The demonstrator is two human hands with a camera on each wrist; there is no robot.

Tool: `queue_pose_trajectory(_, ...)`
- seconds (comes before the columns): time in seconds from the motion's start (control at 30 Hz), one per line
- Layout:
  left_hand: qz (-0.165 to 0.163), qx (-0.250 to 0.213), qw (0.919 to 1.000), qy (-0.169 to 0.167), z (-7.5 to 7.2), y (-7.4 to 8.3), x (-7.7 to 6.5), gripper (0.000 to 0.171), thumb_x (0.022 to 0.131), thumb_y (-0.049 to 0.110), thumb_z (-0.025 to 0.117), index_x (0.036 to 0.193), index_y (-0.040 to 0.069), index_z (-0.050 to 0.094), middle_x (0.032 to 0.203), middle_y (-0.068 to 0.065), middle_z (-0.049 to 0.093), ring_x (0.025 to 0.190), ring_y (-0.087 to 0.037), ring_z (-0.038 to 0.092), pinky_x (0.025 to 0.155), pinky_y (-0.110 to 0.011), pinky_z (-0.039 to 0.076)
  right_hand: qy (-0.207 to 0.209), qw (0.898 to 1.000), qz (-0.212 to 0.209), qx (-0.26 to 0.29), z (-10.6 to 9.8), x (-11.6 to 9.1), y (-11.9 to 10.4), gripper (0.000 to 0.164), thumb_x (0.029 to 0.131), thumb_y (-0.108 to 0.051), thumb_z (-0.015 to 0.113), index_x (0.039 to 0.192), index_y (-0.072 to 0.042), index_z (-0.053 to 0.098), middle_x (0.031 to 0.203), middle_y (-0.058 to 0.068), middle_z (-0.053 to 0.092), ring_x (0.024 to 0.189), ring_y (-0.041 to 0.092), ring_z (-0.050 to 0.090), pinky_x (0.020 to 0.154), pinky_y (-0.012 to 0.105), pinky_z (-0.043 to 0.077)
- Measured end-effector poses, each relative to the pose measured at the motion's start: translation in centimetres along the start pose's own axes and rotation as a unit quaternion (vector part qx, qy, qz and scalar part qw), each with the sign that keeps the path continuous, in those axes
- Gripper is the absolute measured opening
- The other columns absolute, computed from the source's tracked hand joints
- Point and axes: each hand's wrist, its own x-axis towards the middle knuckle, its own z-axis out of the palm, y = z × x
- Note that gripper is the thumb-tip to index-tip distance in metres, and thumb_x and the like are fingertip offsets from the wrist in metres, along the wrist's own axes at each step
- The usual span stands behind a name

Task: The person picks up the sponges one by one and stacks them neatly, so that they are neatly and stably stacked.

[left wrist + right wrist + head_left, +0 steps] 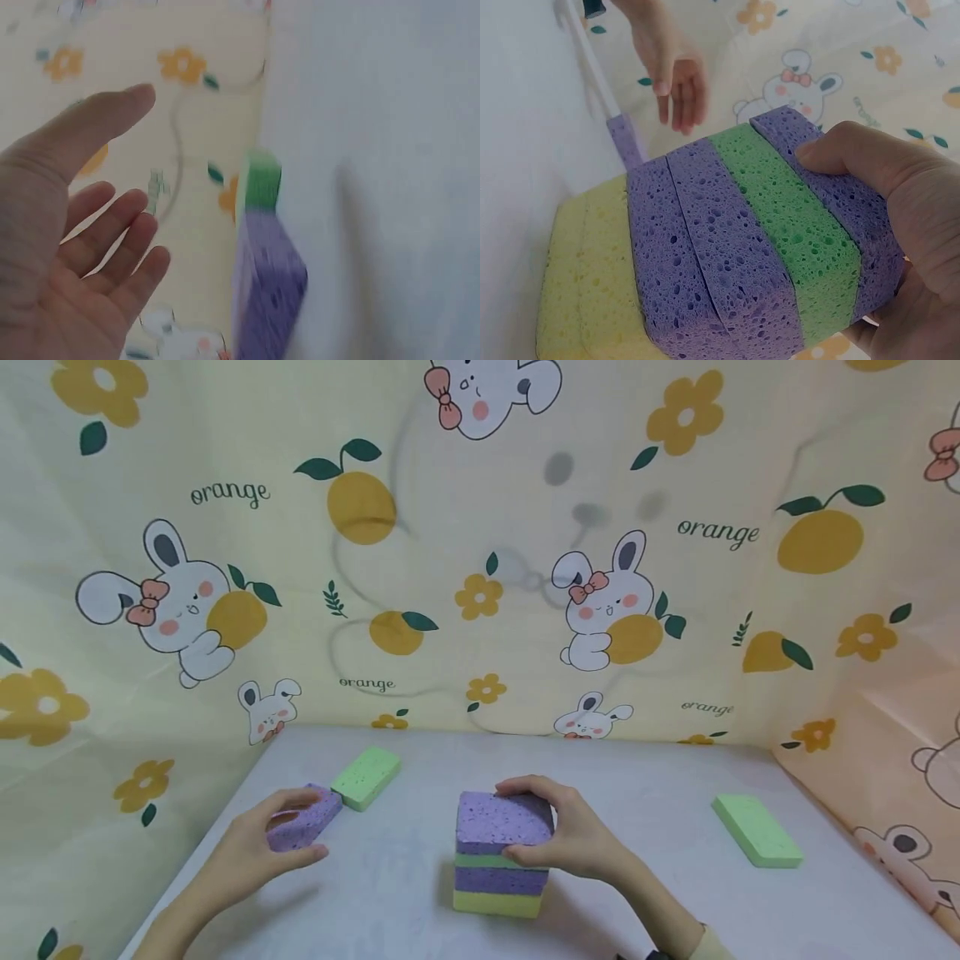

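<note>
Stack (498,882) stands on the table (397,877), right hand (573,832) clamped on its top sponge (495,818). Left hand (255,845): fingers apart, holding nothing, near a loose purple sponge (321,814). Step, as judged: seating the top layer. Next move calls for even alignment before release.

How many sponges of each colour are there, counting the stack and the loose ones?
Purple sponges: 4, three in the stack and one loose near the left hand
Green sponges: 3, one in the stack and two loose
Yellow sponges: 2, both at the bottom of the stack
Total: 9
</note>
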Motion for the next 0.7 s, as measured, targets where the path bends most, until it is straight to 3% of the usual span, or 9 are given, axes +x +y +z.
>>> queue_pose_trajectory(0.2, -0.053, 0.005, 0.9973, 0.051, -1.2, -2.1, -0.8, 0.064, 0.077, 0.031, 0.085, 0.131, 0.011, 0.056, 0.130, -0.008, 0.059, 0.120, -0.029, 0.052, 0.096, -0.009, 0.038, -0.001, 1.000, -0.008, 0.009, -0.1, -0.1, 0.4, 0.065, 0.068, -0.016, 0.089, 0.127, -0.023, 0.061, 0.123, -0.010, 0.062, 0.106, 0.017, 0.060, 0.092, 0.029, 0.049)
queue_pose_trajectory(0.3, -0.070, 0.000, 0.9959, 0.058, -1.2, -2.8, -1.0, 0.066, 0.078, 0.030, 0.085, 0.132, 0.009, 0.055, 0.132, -0.010, 0.057, 0.122, -0.031, 0.050, 0.099, -0.011, 0.039, -0.003, 1.000, -0.008, 0.008, -0.1, -0.2, 0.4, 0.064, 0.069, -0.017, 0.089, 0.126, -0.023, 0.062, 0.123, -0.010, 0.062, 0.106, 0.017, 0.060, 0.092, 0.029, 0.049)
queue_pose_trajectory(0.33, -0.074, -0.001, 0.9956, 0.057, -1.2, -3.0, -1.1, 0.066, 0.077, 0.030, 0.085, 0.132, 0.008, 0.055, 0.132, -0.010, 0.057, 0.123, -0.032, 0.050, 0.102, -0.018, 0.041, -0.003, 1.000, -0.008, 0.006, -0.1, -0.2, 0.3, 0.063, 0.069, -0.018, 0.089, 0.126, -0.023, 0.062, 0.122, -0.010, 0.063, 0.106, 0.017, 0.060, 0.092, 0.029, 0.049)
queue_pose_trajectory(0.47, -0.085, -0.013, 0.9950, 0.050, -1.1, -3.8, -1.3, 0.070, 0.076, 0.029, 0.086, 0.133, 0.004, 0.054, 0.134, -0.016, 0.055, 0.125, -0.035, 0.048, 0.101, -0.014, 0.039, -0.005, 1.000, -0.009, 0.003, -0.1, -0.2, 0.3, 0.061, 0.071, -0.020, 0.088, 0.126, -0.023, 0.062, 0.122, -0.011, 0.063, 0.107, 0.017, 0.060, 0.092, 0.029, 0.049)
queue_pose_trajectory(0.57, -0.098, -0.025, 0.9941, 0.040, -1.1, -4.2, -1.4, 0.074, 0.075, 0.028, 0.088, 0.135, 0.002, 0.052, 0.136, -0.018, 0.053, 0.126, -0.037, 0.046, 0.094, -0.003, 0.034, -0.005, 1.000, -0.015, 0.004, -0.1, -0.1, 0.5, 0.061, 0.071, -0.021, 0.088, 0.126, -0.023, 0.062, 0.122, -0.010, 0.063, 0.106, 0.017, 0.060, 0.092, 0.029, 0.049)
queue_pose_trajectory(0.7, -0.104, -0.047, 0.9933, 0.022, -0.9, -4.6, -1.3, 0.080, 0.073, 0.023, 0.089, 0.137, -0.001, 0.048, 0.137, -0.022, 0.050, 0.127, -0.040, 0.044, 0.093, -0.004, 0.036, -0.003, 1.000, -0.016, 0.003, -0.1, 0.0, 0.4, 0.062, 0.070, -0.019, 0.089, 0.126, -0.023, 0.062, 0.123, -0.010, 0.063, 0.107, 0.017, 0.060, 0.093, 0.029, 0.048)
